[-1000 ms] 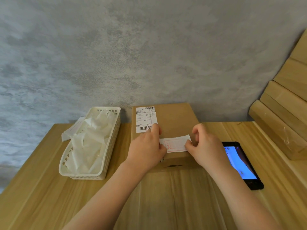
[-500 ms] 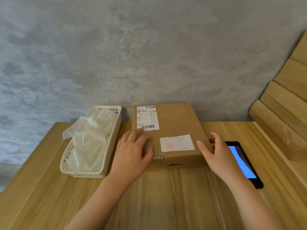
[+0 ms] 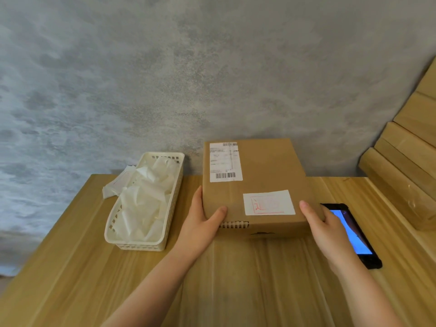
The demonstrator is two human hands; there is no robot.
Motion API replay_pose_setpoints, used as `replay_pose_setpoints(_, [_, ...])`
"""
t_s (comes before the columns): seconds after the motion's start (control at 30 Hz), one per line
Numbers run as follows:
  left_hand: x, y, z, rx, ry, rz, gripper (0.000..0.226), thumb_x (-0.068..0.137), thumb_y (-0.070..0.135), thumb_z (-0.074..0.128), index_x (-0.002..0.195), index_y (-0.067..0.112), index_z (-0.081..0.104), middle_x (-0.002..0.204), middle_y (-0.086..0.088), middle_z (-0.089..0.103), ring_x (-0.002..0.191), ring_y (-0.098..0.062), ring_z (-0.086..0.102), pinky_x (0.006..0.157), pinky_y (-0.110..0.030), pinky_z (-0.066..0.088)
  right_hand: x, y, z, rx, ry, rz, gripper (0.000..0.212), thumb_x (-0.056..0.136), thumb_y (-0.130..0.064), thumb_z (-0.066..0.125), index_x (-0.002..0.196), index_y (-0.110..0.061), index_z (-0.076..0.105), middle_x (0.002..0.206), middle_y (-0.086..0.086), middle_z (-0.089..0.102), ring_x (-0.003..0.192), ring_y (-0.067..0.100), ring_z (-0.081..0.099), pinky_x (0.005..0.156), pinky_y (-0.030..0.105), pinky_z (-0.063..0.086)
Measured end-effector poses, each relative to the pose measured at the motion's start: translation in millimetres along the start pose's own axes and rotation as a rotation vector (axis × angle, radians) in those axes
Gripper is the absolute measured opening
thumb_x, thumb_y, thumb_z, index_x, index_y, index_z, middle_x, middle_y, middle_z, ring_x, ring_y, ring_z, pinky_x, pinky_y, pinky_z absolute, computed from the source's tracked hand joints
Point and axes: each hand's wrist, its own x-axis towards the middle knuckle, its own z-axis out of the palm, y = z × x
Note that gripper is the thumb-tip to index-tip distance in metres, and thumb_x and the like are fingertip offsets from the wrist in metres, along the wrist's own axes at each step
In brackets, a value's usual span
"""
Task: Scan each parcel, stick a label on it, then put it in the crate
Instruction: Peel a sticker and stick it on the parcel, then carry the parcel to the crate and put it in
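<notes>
Far left we see a white perforated plastic basket (image 3: 144, 204) on the wooden table (image 3: 70, 267), stuffed with crumpled white backing papers (image 3: 141, 197), a few spilling over its far rim; we judge it sits there as a bin for label waste, within easy reach of the left side. Next, our left hand (image 3: 200, 223) grips the near-left corner of the cardboard parcel (image 3: 254, 185), thumb hooked onto the top face and fingers down the left wall, so half closed around the edge. The parcel lies flat near the middle of the table with its far end toward the grey wall (image 3: 212, 67). A printed shipping label with barcodes (image 3: 225, 161) is at its far-left top corner, and a smaller white sticker with red marking (image 3: 269, 202) lies flat near the front edge, so labelling looks done. Our right hand (image 3: 328, 230) clamps the near-right corner the same way, thumb on top, fingers wrapped down the right side. A two-handed side grip suits lifting a wide flat box, so we judge the carry to the crate comes next; no crate is in view. Just beside the right hand, a black handheld scanner device (image 3: 354, 234) lies screen-up and lit, partly hidden by it. Far right, stacked cardboard boxes (image 3: 405, 166) lean by the table edge.
</notes>
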Motion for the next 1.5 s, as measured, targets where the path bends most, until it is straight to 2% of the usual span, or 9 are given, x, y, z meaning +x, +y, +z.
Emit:
replay_pose_setpoints(0.13, [-11.9, 24.9, -24.6, -0.106, 0.046, 0.153, 0.064, 0.091, 0.027, 0.069, 0.142, 0.041, 0.034, 0.130, 0.026, 0.055, 0.113, 0.012, 0.055, 0.095, -0.017, 0.050, -27.2, -33.1, 3.3, 0.183, 0.047, -0.127, 0.054, 0.095, -0.045, 0.057, 0.143, -0.023, 0.047, 0.118, -0.017, 0.058, 0.116, 0.007, 0.049, 0.099, 0.030, 0.036])
replay_pose_setpoints(0.3, [-41.2, 36.9, -99.7, -0.182, 0.179, 0.265, 0.070, 0.093, 0.022, 0.067, 0.148, 0.042, 0.029, 0.133, 0.025, 0.053, 0.115, 0.010, 0.056, 0.088, -0.016, 0.053, -65.1, -85.0, 52.9, 0.335, -0.046, -0.251, 0.034, 0.095, -0.037, 0.062, 0.128, -0.033, 0.060, 0.123, -0.013, 0.069, 0.118, 0.009, 0.062, 0.107, 0.044, 0.045])
replay_pose_setpoints(0.47, [-91.0, 10.8, -219.9, -0.235, 0.351, 0.283, 0.071, 0.089, 0.028, 0.067, 0.147, 0.045, 0.031, 0.134, 0.027, 0.054, 0.117, 0.008, 0.057, 0.085, -0.010, 0.050, -117.0, -132.9, 152.4, 0.351, -0.249, -0.367, 0.041, 0.092, -0.031, 0.066, 0.131, -0.026, 0.057, 0.123, -0.010, 0.069, 0.115, 0.008, 0.064, 0.101, 0.040, 0.048])
replay_pose_setpoints(0.63, [-164.2, -36.2, -351.2, -0.236, 0.517, 0.190, 0.071, 0.087, 0.036, 0.067, 0.147, 0.043, 0.030, 0.133, 0.022, 0.057, 0.115, 0.005, 0.059, 0.088, -0.014, 0.052, -192.0, -169.0, 281.9, 0.288, -0.474, -0.461, 0.057, 0.082, -0.047, 0.071, 0.134, -0.033, 0.052, 0.118, -0.019, 0.067, 0.103, -0.007, 0.063, 0.085, 0.023, 0.048])
replay_pose_setpoints(0.8, [-246.8, -90.8, -466.7, -0.253, 0.663, 0.067, 0.079, 0.074, 0.050, 0.070, 0.146, 0.040, 0.038, 0.131, 0.013, 0.063, 0.119, -0.008, 0.061, 0.094, -0.025, 0.051, -260.8, -181.0, 413.3, 0.189, -0.732, -0.456, 0.039, 0.089, -0.040, 0.069, 0.125, -0.042, 0.053, 0.105, -0.027, 0.068, 0.089, -0.017, 0.061, 0.071, 0.006, 0.048])
replay_pose_setpoints(1.17, [-354.5, -212.2, -626.4, -0.470, 1.032, -0.250, 0.077, 0.062, 0.062, 0.073, 0.129, 0.043, 0.042, 0.127, 0.001, 0.064, 0.109, -0.023, 0.068, 0.097, -0.052, 0.052, -365.9, -172.0, 660.4, 0.021, -1.241, -0.276, 0.054, 0.081, -0.045, 0.073, 0.131, -0.035, 0.053, 0.122, -0.016, 0.066, 0.099, -0.004, 0.066, 0.087, 0.026, 0.052])
replay_pose_setpoints(1.27, [-353.7, -244.2, -672.5, -0.540, 1.103, -0.327, 0.083, 0.059, 0.064, 0.071, 0.131, 0.037, 0.041, 0.123, 0.000, 0.068, 0.107, -0.021, 0.069, 0.099, -0.050, 0.051, -374.4, -178.7, 732.2, -0.037, -1.353, -0.227, 0.072, 0.071, -0.052, 0.071, 0.136, -0.034, 0.048, 0.128, -0.013, 0.063, 0.109, 0.003, 0.063, 0.084, 0.024, 0.049])
replay_pose_setpoints(1.37, [-340.2, -271.4, -722.1, -0.634, 1.141, -0.375, 0.078, 0.071, 0.055, 0.076, 0.135, 0.024, 0.045, 0.119, -0.002, 0.072, 0.108, -0.022, 0.069, 0.096, -0.045, 0.052, -378.4, -190.5, 812.3, -0.085, -1.426, -0.206, 0.056, 0.087, -0.038, 0.072, 0.136, -0.030, 0.046, 0.126, -0.011, 0.063, 0.106, 0.000, 0.063, 0.077, 0.018, 0.049])
replay_pose_setpoints(1.5, [-318.9, -291.7, -793.1, -0.737, 1.186, -0.414, 0.060, 0.077, 0.043, 0.074, 0.128, 0.021, 0.053, 0.112, -0.006, 0.074, 0.099, -0.024, 0.070, 0.076, -0.037, 0.054, -383.4, -217.3, 909.6, -0.187, -1.528, -0.182, 0.055, 0.092, -0.033, 0.065, 0.141, -0.027, 0.040, 0.126, -0.013, 0.060, 0.107, 0.001, 0.061, 0.075, 0.018, 0.048])
